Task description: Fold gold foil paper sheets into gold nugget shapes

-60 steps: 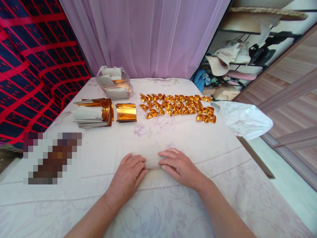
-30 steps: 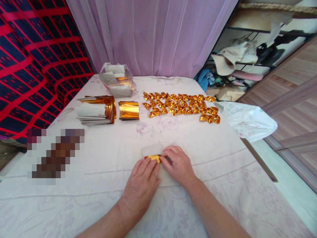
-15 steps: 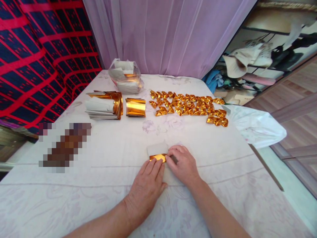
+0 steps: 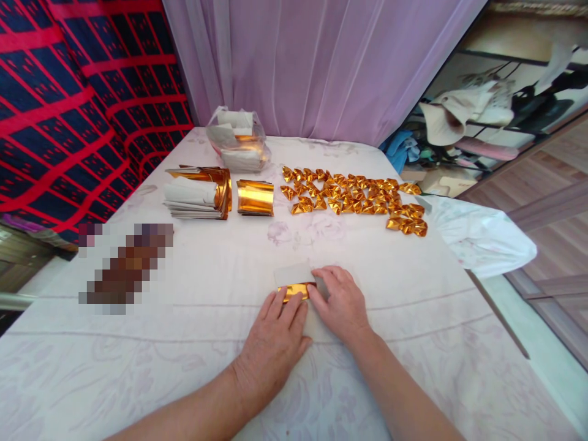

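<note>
A sheet of gold foil paper (image 4: 294, 293) lies partly folded on the cloth, its gold side showing as a narrow strip and its pale grey side (image 4: 292, 273) behind it. My left hand (image 4: 278, 331) rests on the near edge of the strip, fingers stretched out and fairly flat. At the paper's right end, my right hand (image 4: 339, 303) pinches it between thumb and fingers; a grey corner shows within that grip. Farther back stand a flat stack of gold paper (image 4: 255, 198) and a larger bundle of gold-and-grey sheets (image 4: 197, 197).
Several folded gold foil pieces (image 4: 353, 195) lie in rows at the back right of the table (image 4: 220, 269). A clear plastic bag of sheets (image 4: 239, 144) stands at the back. A blurred-out brown object (image 4: 131, 266) is at left. White plastic (image 4: 487, 236) hangs past the right edge.
My right fingers have shifted slightly at the paper's right end, and the grey part looks a little narrower. My left hand stays on the strip. The whole view has moved slightly.
</note>
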Demonstrator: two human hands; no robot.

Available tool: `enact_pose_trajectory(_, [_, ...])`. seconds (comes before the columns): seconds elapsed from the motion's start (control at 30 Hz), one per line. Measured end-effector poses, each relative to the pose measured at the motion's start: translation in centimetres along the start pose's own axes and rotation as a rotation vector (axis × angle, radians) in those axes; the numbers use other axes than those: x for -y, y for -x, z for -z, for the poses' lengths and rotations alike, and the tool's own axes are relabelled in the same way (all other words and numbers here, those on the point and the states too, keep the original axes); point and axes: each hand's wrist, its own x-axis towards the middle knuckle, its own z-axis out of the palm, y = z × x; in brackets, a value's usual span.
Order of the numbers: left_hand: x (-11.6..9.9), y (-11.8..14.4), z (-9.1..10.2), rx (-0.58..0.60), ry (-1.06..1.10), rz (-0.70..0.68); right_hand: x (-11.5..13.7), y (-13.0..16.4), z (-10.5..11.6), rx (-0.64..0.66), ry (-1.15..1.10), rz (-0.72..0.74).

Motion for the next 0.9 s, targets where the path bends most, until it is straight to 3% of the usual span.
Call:
enact_pose_trajectory(0.43, [2.0, -0.5, 1.0, -0.003, 0.078, -0.02, 0.6, 0.5, 0.2, 0.012, -0.019, -0.022])
enact_pose_trajectory(0.9, [2.0, -0.1, 0.2, -0.029, -0.002, -0.055, 0.8, -0.5, 0.1, 0.049, -0.049, -0.114])
